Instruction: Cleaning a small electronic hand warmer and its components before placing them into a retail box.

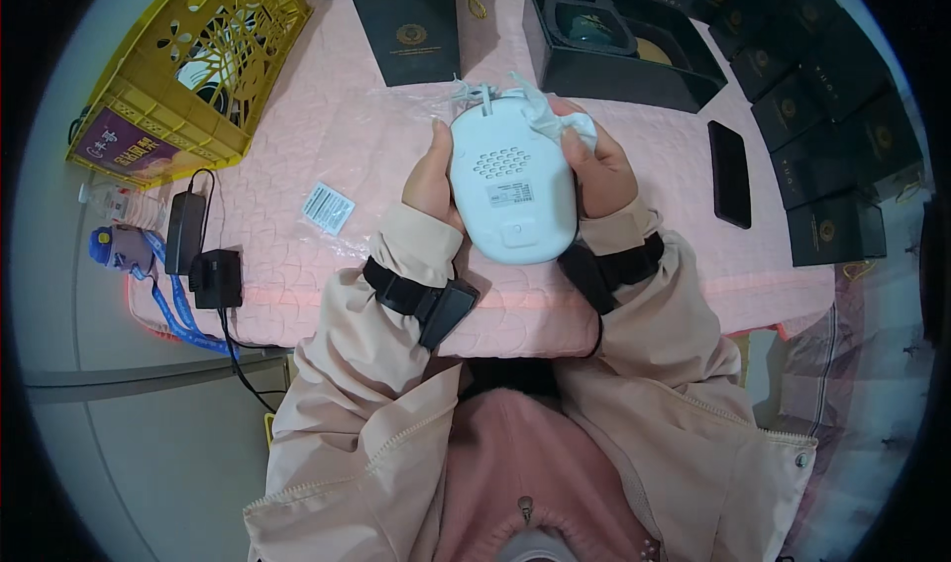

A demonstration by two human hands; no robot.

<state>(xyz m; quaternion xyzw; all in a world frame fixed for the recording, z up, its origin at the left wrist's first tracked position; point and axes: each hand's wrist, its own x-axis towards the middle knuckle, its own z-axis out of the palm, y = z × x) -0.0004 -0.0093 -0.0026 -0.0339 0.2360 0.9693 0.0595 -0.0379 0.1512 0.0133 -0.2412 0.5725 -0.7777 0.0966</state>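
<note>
A white oval electronic device (514, 220) is held up above the table's near half, its vented back with a printed label facing me. My left hand (432, 172) grips its left edge, thumb along the rim. On the other side, my right hand (600, 162) holds the upper right edge and pinches a crumpled white cloth or tissue (553, 120) against it. A pale cord (487, 100) is looped at the top of the device. Behind it and to the left lies a clear plastic bag (394, 124), and a white printed packet (328, 208) rests left of my left hand.
A yellow plastic crate (160, 142) stands at the left, near power adapters (186, 224), a bottle (122, 204) and a blue lanyard (178, 320). At the back are dark green boxes (416, 57) and an open box with fitted contents (631, 79). Stacked boxes (825, 146) and a phone (730, 174) lie right.
</note>
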